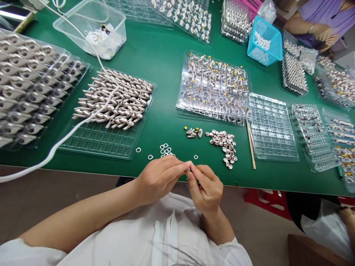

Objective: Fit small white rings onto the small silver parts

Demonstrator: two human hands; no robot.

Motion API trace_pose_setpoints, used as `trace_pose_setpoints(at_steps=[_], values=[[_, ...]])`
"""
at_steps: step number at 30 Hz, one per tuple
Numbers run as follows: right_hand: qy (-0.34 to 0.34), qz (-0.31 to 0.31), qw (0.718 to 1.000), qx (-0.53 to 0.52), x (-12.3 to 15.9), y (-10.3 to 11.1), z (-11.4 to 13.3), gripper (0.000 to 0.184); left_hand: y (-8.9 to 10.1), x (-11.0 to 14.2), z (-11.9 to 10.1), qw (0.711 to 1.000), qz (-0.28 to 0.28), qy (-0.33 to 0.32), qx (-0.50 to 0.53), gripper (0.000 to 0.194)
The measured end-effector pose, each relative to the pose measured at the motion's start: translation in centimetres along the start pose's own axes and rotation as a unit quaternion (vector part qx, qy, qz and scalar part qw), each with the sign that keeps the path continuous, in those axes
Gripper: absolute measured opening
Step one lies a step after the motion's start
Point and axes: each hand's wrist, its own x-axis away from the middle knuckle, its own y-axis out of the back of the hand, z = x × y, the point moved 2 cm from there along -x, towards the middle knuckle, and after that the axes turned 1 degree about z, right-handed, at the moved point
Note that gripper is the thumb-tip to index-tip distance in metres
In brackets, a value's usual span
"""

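Observation:
My left hand (159,177) and my right hand (206,186) meet at the table's front edge. Their fingertips pinch a small silvery part (188,170) between them; most of it is covered, so its exact kind cannot be made out. Just beyond my left fingers lie several small white rings (165,149), with a single white ring (196,157) nearer my right hand. Several silvery, cup-shaped caps (226,142) form a loose pile past my right hand. Left of that pile sits a small group of grey pieces with yellow tabs (192,132).
A tray of silvery earpiece-like shells (119,98) stands left, under a white cable (69,138). Ahead are a filled clear tray (213,88), a clear plastic tub (91,29) and a blue basket (264,40). A wooden stick (251,146) lies right. Another person's hands (323,35) are at the far right.

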Motion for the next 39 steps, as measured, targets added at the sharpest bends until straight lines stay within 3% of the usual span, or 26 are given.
trace_pose_setpoints(at_steps=[4, 12, 15, 20, 24, 30, 39], values=[[0.014, -0.012, 1.0, 0.019, 0.0, -0.27, 0.12, 0.038, -0.17, 0.25, 0.35, 1.0, 0.002, -0.029, 0.005, 0.039], [-0.092, 0.021, 0.995, -0.022, 0.05, -0.3, -0.14, 0.029, -0.5, 0.35, 0.89, 0.998, -0.015, -0.056, 0.008, 0.043], [-0.112, 0.063, 0.991, -0.047, -0.13, 0.02, -0.45, 0.033, -0.41, 0.27, 0.78, 0.998, -0.017, -0.055, 0.003, 0.04], [-0.074, 0.134, 0.988, -0.014, -0.49, 0.36, -0.69, 0.03, -0.43, 0.09, 0.44, 0.998, -0.013, -0.057, -0.002, 0.036], [-0.026, 0.106, 0.994, 0.006, -0.48, 0.38, -0.62, 0.033, -0.5, 0.03, 0.17, 0.999, -0.007, -0.049, -0.009, 0.031], [-0.02, 0.077, 0.997, -0.009, -0.13, 0.3, -0.75, 0.037, -0.45, 0.02, 0.27, 1.0, -0.027, 0.01, -0.001, 0.018], [-0.026, 0.095, 0.995, -0.001, -0.42, 0.43, -0.55, 0.032, -0.34, 0.23, 0.46, 0.998, 0.01, -0.055, 0.003, 0.024]])
